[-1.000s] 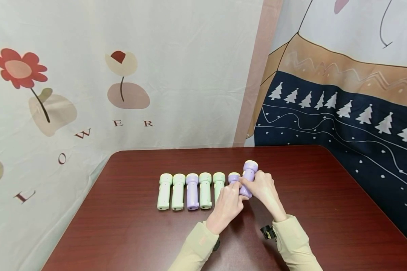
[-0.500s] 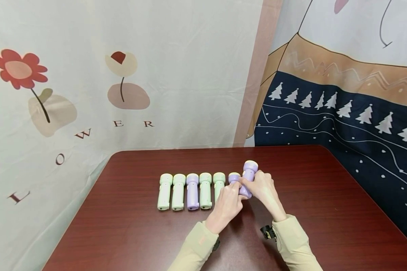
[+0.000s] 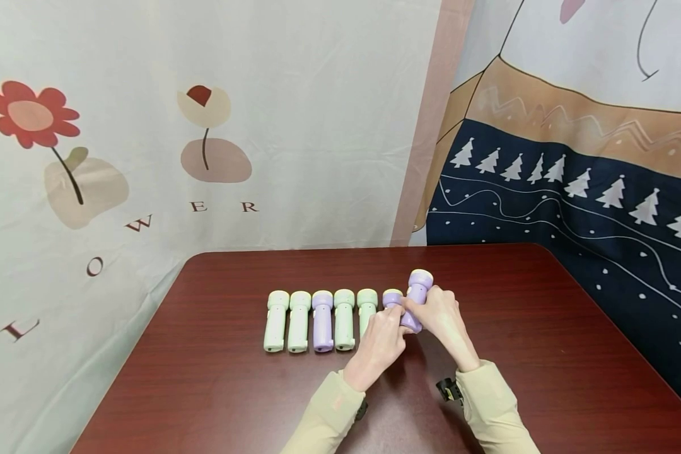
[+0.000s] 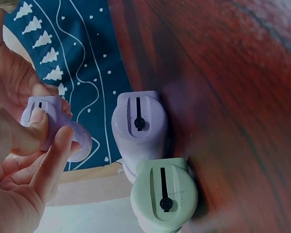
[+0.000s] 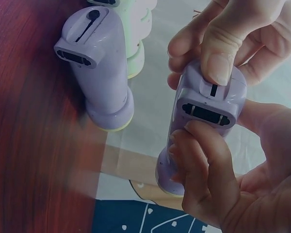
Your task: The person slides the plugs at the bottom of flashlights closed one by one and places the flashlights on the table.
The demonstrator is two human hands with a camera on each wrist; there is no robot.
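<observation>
Above the table, both hands hold a purple flashlight, tilted with its wide head pointing away. My right hand grips its barrel. The thumb of my left hand presses on the slotted slider at the tail end, with fingers curled beside it. Partly behind the left hand lies another purple flashlight, its tail slot and black knob visible in the left wrist view. To its left is a green flashlight, partly covered by the left hand in the head view.
Further left along the row lie a green flashlight, a purple one and two more green flashlights, side by side on the dark red table. Printed cloths hang behind the table's far edge.
</observation>
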